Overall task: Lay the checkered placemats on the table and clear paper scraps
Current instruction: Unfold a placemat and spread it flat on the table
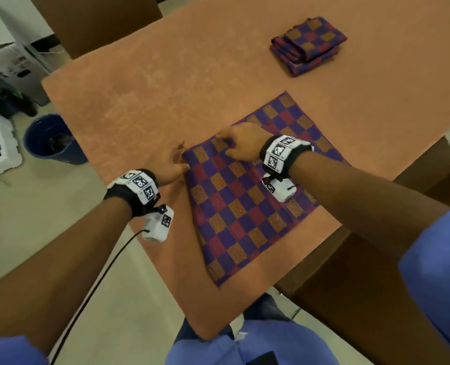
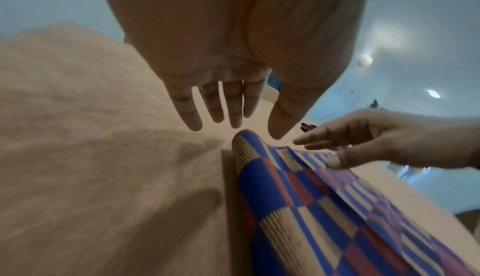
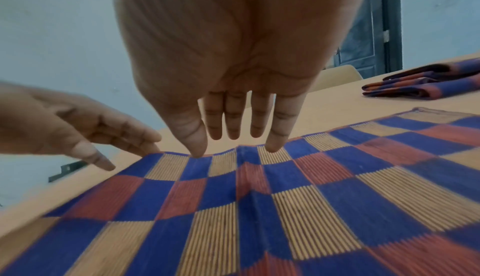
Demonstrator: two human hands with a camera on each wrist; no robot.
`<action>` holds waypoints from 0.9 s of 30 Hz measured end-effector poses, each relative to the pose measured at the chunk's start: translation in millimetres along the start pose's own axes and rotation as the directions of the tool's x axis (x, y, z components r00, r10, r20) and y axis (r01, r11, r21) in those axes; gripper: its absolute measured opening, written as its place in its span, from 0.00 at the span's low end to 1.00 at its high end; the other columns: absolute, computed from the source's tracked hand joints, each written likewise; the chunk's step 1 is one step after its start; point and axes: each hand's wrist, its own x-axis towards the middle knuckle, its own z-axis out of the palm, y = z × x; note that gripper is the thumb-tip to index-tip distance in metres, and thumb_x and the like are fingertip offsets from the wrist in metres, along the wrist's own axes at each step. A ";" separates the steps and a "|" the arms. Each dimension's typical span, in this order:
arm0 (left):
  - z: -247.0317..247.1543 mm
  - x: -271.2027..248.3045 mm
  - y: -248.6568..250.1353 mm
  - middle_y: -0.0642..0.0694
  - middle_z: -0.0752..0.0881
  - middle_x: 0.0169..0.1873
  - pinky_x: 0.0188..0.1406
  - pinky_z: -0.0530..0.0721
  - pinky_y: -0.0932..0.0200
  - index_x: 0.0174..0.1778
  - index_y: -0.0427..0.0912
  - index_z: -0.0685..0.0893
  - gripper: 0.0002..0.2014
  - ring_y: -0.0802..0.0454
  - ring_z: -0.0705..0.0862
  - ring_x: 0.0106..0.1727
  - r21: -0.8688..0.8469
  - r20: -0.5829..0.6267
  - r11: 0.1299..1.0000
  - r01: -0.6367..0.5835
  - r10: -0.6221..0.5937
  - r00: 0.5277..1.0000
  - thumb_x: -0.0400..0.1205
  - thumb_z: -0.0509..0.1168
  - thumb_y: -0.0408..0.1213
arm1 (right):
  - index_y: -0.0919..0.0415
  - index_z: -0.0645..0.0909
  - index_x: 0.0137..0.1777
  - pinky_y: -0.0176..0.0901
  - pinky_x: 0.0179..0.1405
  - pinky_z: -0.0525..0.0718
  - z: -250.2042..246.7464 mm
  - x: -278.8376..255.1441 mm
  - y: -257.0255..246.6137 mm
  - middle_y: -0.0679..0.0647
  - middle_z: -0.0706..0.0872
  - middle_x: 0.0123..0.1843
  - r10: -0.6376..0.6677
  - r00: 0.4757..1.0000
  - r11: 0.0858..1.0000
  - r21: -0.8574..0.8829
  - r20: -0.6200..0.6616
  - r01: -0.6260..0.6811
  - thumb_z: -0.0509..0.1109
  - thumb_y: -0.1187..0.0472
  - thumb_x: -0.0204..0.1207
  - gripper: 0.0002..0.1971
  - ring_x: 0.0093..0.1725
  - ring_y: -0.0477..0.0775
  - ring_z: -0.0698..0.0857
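A blue, red and tan checkered placemat [image 1: 247, 196] [image 2: 324, 214] [image 3: 285, 208] lies spread on the orange table [image 1: 166, 83], with a small ridge near its far edge. My right hand [image 1: 241, 144] [image 3: 233, 138] hovers over that edge, fingers straight, the thumb and little finger tips touching the cloth. My left hand [image 1: 175, 164] [image 2: 233, 120] is open beside the mat's left corner, fingers spread just above the table. A stack of folded placemats [image 1: 308, 44] [image 3: 426, 83] sits at the far right. No paper scraps show.
A blue bin [image 1: 51, 139] stands on the floor left of the table. Brown chairs stand at the far side [image 1: 95, 19] and at the right [image 1: 363, 280]. Boxes and clutter [image 1: 5, 64] fill the floor at far left.
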 end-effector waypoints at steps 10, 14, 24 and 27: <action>-37.2 25.1 -3.7 0.46 0.90 0.45 0.48 0.84 0.52 0.52 0.44 0.89 0.13 0.45 0.86 0.46 0.238 0.271 0.950 -0.202 0.135 0.953 0.75 0.70 0.45 | 0.48 0.57 0.85 0.53 0.63 0.84 30.4 12.5 15.0 0.43 0.55 0.87 0.016 1.000 0.986 -0.168 -0.024 -0.020 0.59 0.54 0.84 0.29 0.85 0.49 0.57; -57.2 12.2 -24.1 0.44 0.78 0.27 0.26 0.67 0.61 0.33 0.39 0.81 0.12 0.43 0.75 0.33 0.470 0.316 0.849 -0.243 0.096 0.944 0.81 0.68 0.40 | 0.48 0.55 0.85 0.57 0.65 0.83 32.8 14.4 12.1 0.44 0.52 0.87 0.022 1.000 0.985 -0.168 -0.007 -0.022 0.57 0.55 0.85 0.29 0.86 0.50 0.54; -11.5 -9.0 5.6 0.39 0.77 0.62 0.53 0.81 0.43 0.66 0.45 0.73 0.24 0.36 0.76 0.62 0.786 0.029 0.612 -0.089 0.108 0.994 0.73 0.67 0.44 | 0.53 0.56 0.85 0.55 0.81 0.64 38.4 16.7 18.3 0.50 0.53 0.88 0.038 0.999 0.997 0.070 0.015 -0.038 0.66 0.54 0.82 0.34 0.86 0.54 0.53; 19.3 10.6 38.5 0.40 0.74 0.66 0.60 0.79 0.41 0.68 0.48 0.71 0.28 0.37 0.73 0.65 0.707 0.137 0.680 -0.193 0.136 0.981 0.73 0.68 0.50 | 0.55 0.67 0.81 0.51 0.77 0.69 27.7 18.2 30.6 0.53 0.68 0.83 0.072 0.990 0.982 0.185 -0.124 -0.048 0.68 0.53 0.80 0.30 0.79 0.56 0.69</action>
